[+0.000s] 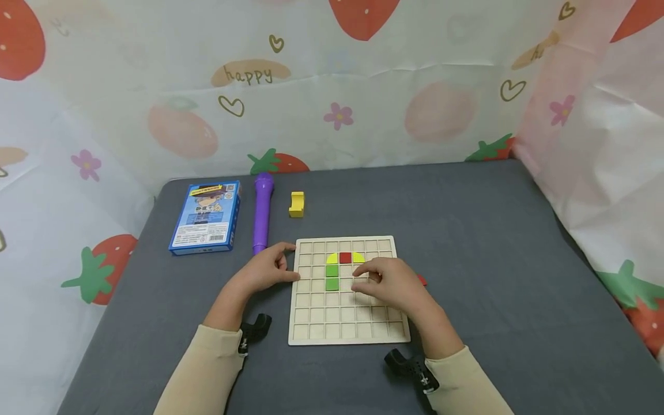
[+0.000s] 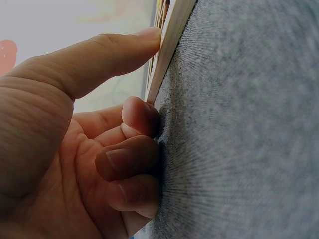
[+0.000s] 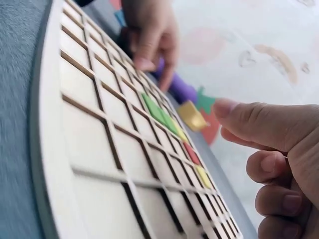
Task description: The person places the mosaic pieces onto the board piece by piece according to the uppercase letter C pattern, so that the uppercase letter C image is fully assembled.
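A pale wooden grid board (image 1: 316,317) lies on the table. Several coloured pieces sit in its cells: two green squares (image 1: 332,277), a red square (image 1: 344,258) and two yellow rounded pieces (image 1: 332,259). My left hand (image 1: 261,269) touches the board's left edge with thumb and index finger; its other fingers curl against the cloth in the left wrist view. Above the right half of the board hovers my right hand (image 1: 391,282), thumb and index finger apart and nothing visible between them. Its remaining fingers are bent in the right wrist view.
Behind the board lie a blue box (image 1: 204,218), a purple microphone-shaped stick (image 1: 263,207) and a yellow block (image 1: 297,204). Partly hidden by my right hand, a red piece (image 1: 422,280) shows beside the board. Dark grey cloth (image 1: 493,230) covers the table.
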`<state>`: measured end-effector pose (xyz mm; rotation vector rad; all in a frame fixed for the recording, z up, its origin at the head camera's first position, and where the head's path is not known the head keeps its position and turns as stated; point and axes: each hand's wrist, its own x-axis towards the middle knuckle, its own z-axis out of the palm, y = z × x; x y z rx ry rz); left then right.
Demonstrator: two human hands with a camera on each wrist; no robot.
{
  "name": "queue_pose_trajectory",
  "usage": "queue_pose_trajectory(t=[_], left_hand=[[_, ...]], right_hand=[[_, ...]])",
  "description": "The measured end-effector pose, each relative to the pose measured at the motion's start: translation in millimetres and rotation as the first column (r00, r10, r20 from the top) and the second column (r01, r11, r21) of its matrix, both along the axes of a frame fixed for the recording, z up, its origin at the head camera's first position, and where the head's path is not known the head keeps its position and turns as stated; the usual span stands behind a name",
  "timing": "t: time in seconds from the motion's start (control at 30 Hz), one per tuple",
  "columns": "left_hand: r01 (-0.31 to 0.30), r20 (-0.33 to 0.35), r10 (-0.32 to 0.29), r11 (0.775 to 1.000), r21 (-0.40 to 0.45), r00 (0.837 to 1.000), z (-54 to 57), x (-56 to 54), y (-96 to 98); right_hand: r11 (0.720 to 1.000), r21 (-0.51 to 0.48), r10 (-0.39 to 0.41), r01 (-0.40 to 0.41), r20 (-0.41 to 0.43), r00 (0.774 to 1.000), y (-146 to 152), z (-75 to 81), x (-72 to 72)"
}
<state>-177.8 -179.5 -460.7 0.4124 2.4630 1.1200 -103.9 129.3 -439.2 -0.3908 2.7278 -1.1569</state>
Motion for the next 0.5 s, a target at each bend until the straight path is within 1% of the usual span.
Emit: queue_pose_trajectory(t=[0.13,0.27,0.37,0.5], left_hand=[[-0.007,0.003,0.007,1.0,0.0,1.0,0.9,1.0,-0.3],[-0.005,0.003,0.005,1.0,0.003,1.0,1.1,1.1,-0.7],[-0.005,0.002,0.005,1.0,0.004,1.0,1.5,1.1,-0.5],[-0.004,0.006,0.004,1.0,0.008,1.0,1.7,0.9,0.1]], right_hand=[[0.997,-0.035,-0.062,0.064,0.039,0.997,21,1.2,5.0],[0.993,-0.051,-0.103,0.109,0.108,0.989,45,-1.8,7.4],[0.99,-0.045,-0.124,0.132,0.16,0.979,63,-4.9,8.0],[0.989,-0.021,-0.141,0.147,0.176,0.974,84,-8.9,8.2]])
